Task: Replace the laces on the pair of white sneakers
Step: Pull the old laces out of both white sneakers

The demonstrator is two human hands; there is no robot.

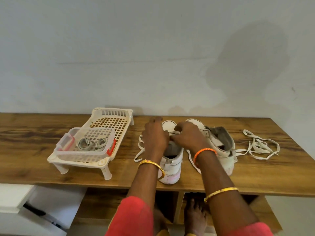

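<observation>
A: Head view, left sneaker (172,160)?
B: On the wooden table (34,133). Left hand (154,137) and right hand (188,136) over it, fingers curled, pinching its white lace (176,133).
A: Second sneaker (219,143)?
B: Beside it; loose lace (260,147) right.

We reach both arms forward, close together. Our left hand (154,138) arches palm down with fingers bent. Our right hand (188,136) curls inward beside it, fingertips (177,129) pinched together, touching the left. Both wrists are bent slightly down.
</observation>
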